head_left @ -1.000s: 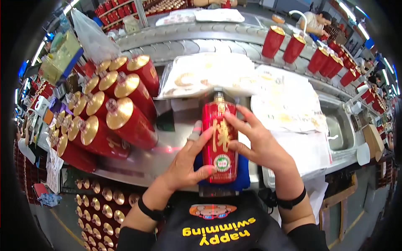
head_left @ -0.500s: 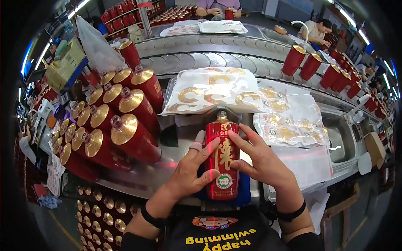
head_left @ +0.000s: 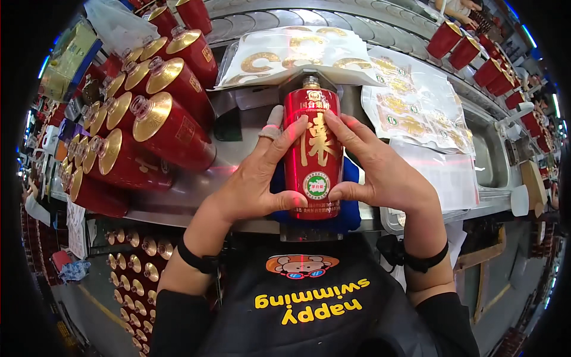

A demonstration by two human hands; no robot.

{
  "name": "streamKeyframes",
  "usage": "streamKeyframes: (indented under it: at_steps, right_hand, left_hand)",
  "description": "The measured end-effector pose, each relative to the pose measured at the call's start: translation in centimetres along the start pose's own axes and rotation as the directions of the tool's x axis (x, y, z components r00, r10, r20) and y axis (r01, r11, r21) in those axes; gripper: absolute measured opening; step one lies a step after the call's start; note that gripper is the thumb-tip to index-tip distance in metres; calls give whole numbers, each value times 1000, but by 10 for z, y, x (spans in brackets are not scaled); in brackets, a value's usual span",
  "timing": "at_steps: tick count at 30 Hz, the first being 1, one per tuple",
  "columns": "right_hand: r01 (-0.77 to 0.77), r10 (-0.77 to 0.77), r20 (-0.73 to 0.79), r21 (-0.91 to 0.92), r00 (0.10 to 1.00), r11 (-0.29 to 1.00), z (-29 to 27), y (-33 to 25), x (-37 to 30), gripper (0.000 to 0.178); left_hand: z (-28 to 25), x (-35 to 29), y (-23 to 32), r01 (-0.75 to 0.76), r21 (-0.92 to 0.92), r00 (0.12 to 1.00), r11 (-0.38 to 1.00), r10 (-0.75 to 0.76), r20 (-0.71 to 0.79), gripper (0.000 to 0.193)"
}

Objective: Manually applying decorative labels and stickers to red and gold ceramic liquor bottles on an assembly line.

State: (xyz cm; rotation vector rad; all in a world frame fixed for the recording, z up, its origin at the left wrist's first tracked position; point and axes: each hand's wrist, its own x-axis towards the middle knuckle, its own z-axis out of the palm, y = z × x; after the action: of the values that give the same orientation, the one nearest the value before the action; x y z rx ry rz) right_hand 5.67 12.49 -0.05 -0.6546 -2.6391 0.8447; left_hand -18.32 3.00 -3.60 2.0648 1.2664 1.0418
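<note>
A red glass bottle [head_left: 313,113] with a gold shoulder lies neck away from me on a blue cloth [head_left: 352,219]. Large gold characters and a round green-and-white emblem [head_left: 316,186] mark its front. My left hand [head_left: 250,172] clasps the left side, fingertips along the gold characters and thumb near the base. One of its fingers wears a pale cover. From the other side my right hand [head_left: 386,163] presses its fingers on the upper front, the thumb beside the emblem. Sheets of gold decals [head_left: 297,53] lie just beyond the neck.
Many red bottles with gold shoulders [head_left: 178,128] crowd the left of the metal bench, with more on a lower level [head_left: 137,285]. More decal sheets [head_left: 410,101] lie at the right, beside a sink [head_left: 491,154]. A slatted conveyor [head_left: 262,21] runs behind, carrying bottles [head_left: 443,38].
My view has tipped downward, so the bench sits higher in the picture. Both thumbs have slid down the bottle toward its base, the right one now beside the emblem.
</note>
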Motion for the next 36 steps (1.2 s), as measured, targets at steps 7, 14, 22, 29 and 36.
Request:
streamKeyframes:
  at_steps: [7,14,22,29,36]
  right_hand:
    - [-25,24,51,13,998,1000,2,4,-1,105]
    - [-4,6,10,-188,1000,982,-17,-8,-4,93]
    - [185,-190,1,-235,982,954,-51,-37,69,21]
    - [37,-77,-180,-215,981,976,-38,-17,94,20]
    - [62,34,-294,311,955,948,3,-19,24,23]
  left_hand:
    - [0,0,-2,-5,21,1000,1000,5,20,103]
    - [-1,-1,1,21,56,999,998,-23,34,103]
    - [5,-3,0,86,-105,996,991,-82,44,126]
    - [10,-10,-1,82,-99,996,992,-85,-22,125]
    - [20,-31,5,-209,323,928,923,292,-233,108]
